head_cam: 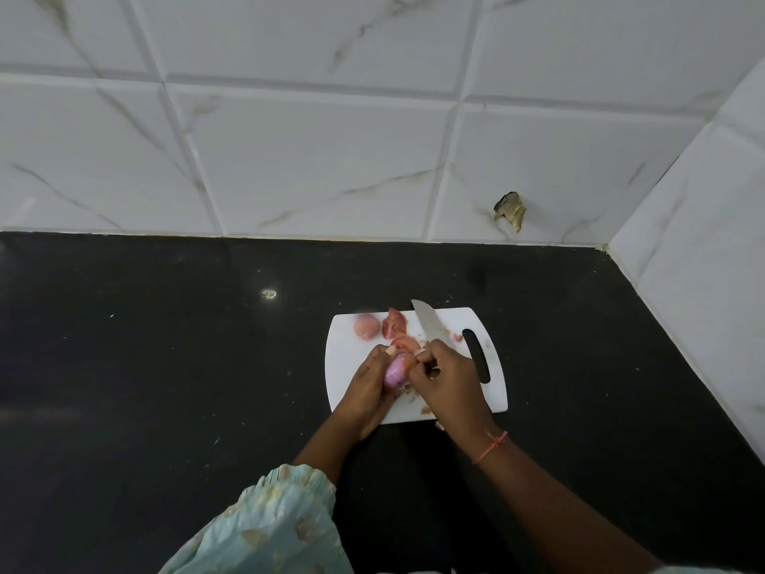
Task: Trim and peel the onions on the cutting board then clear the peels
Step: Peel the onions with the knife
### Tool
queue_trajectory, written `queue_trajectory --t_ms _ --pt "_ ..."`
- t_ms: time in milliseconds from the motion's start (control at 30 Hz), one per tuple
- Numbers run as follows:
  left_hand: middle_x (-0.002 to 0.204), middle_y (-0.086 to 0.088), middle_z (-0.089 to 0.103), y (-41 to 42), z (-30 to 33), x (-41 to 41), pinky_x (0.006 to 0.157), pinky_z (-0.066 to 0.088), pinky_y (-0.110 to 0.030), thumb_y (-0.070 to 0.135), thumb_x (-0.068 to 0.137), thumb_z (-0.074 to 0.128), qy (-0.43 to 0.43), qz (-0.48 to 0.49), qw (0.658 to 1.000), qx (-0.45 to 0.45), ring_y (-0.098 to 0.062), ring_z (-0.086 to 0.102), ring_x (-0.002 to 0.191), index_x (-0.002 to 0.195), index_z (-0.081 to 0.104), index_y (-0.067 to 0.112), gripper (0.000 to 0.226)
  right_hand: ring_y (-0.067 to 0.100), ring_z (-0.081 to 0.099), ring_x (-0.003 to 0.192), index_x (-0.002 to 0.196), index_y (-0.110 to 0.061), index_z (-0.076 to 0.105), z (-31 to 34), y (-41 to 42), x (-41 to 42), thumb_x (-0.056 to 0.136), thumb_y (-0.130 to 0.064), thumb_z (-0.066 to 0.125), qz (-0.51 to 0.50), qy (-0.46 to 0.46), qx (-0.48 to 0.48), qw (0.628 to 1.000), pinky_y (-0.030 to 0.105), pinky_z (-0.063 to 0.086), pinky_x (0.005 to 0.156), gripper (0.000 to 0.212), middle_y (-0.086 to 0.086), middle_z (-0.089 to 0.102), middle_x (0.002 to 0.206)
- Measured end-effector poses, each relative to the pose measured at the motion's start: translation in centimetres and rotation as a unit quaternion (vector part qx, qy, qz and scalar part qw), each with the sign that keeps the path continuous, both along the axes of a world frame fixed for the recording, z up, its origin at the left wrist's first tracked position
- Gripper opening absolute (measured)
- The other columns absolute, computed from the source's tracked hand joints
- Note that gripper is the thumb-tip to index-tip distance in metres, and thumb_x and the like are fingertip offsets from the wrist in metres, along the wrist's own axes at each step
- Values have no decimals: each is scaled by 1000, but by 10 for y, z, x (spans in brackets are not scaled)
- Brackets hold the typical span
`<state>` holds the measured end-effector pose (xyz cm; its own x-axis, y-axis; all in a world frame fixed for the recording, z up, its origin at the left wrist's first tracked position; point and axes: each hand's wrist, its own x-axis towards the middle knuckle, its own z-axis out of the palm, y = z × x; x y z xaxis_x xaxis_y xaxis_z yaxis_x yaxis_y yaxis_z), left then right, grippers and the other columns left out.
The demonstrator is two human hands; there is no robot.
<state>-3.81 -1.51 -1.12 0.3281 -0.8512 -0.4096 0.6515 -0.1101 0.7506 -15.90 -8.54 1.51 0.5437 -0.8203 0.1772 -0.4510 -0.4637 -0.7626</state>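
Note:
A white cutting board [492, 397] lies on the black counter. My left hand [366, 393] is shut on a small purple onion [393, 372] held just above the board. My right hand [449, 385] grips a knife [426, 323] whose blade points away from me; its fingertips pinch at the top of the onion. A peeled pinkish onion [366, 326] rests at the board's far left corner. Reddish peels [393, 323] lie beside it, and small scraps [414, 397] are scattered near my hands.
The black counter [165, 345] spreads to the left and right of the board. White marble tiles [310, 159] form the back wall and the right side wall [703, 283]. A chipped hole [511, 209] shows in the back wall.

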Motion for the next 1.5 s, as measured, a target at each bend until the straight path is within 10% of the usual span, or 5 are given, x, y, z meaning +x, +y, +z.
queue_trajectory --t_ms 200,833,1500 --pt "126 -21 68 1 -2 0 98 55 -38 30 108 39 3 11 1000 -16 -29 66 117 131 58 2 41 7 51 111 128 -44 48 15 -1 -5 94 -40 58 159 59 20 985 29 56 81 36 -14 46 116" --pt "115 -27 68 -6 -4 4 99 53 -48 36 96 52 24 -1 1000 11 -30 69 98 118 62 2 42 -5 49 89 93 -62 40 20 -29 -6 95 -13 57 248 134 42 958 11 38 74 53 -24 38 101" --pt "119 -24 70 -6 0 3 104 50 -50 39 107 38 15 -20 999 27 -33 68 108 128 59 0 49 11 55 96 123 -27 47 34 -37 -3 95 -11 57 289 185 64 937 14 49 78 34 -3 45 111"
